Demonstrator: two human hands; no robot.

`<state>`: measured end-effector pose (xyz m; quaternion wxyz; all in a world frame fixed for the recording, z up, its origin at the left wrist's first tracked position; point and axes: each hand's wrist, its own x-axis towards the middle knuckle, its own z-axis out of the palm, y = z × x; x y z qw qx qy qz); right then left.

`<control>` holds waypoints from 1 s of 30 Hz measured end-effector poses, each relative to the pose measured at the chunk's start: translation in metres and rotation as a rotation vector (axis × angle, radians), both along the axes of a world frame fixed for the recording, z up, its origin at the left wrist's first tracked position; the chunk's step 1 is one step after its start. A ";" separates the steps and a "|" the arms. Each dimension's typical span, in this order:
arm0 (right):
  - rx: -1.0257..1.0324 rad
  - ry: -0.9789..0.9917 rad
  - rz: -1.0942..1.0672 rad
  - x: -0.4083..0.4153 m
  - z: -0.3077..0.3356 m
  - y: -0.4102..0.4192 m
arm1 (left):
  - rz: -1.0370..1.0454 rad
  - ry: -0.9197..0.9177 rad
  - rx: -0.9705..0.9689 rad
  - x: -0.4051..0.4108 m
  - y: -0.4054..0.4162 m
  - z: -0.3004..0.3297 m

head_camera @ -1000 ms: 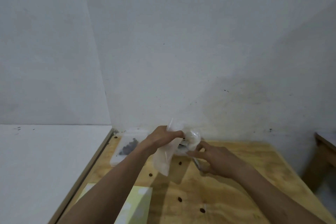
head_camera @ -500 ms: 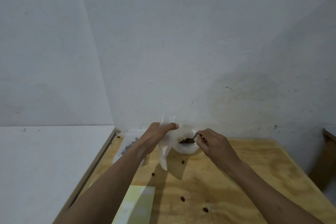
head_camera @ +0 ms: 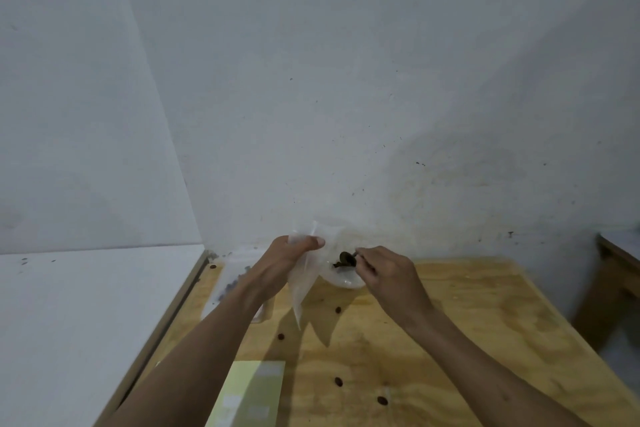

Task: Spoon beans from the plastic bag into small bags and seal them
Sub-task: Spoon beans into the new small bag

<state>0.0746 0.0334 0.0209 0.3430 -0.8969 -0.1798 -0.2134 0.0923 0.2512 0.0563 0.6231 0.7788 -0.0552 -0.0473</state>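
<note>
My left hand (head_camera: 289,255) pinches the top of a small clear bag (head_camera: 303,282), which hangs down above the wooden table (head_camera: 450,322). My right hand (head_camera: 388,274) grips a spoon (head_camera: 348,258) loaded with dark beans, its bowl inside the rounded clear plastic bag (head_camera: 343,274) lying at the wall. The spoon's handle is hidden in my fingers. A flat clear bag with beans (head_camera: 230,284) lies behind my left forearm.
Several loose beans lie on the table, among them one (head_camera: 338,309) under the bags and another (head_camera: 382,400) nearer me. A pale yellow sheet (head_camera: 249,392) lies at the front. A white surface (head_camera: 86,322) adjoins the left edge; a wooden piece (head_camera: 616,274) stands right.
My right hand moved from below the bag up to its mouth, and the spoon now carries beans. My left hand kept its hold on the small bag.
</note>
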 end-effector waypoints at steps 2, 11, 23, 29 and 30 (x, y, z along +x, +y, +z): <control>0.008 -0.075 -0.017 0.004 -0.006 -0.002 | -0.010 -0.005 -0.006 0.003 -0.001 0.002; 0.121 -0.100 0.017 -0.003 0.010 -0.004 | -0.024 0.036 0.030 0.008 0.005 0.006; -0.096 0.003 -0.181 0.014 -0.021 -0.011 | -0.012 0.097 -0.089 0.017 0.012 0.004; 0.035 -0.139 -0.282 0.020 -0.006 -0.017 | -0.017 0.079 -0.018 0.010 0.000 0.005; -0.042 -0.217 -0.280 0.019 -0.006 -0.015 | -0.013 0.073 -0.018 0.010 -0.001 0.007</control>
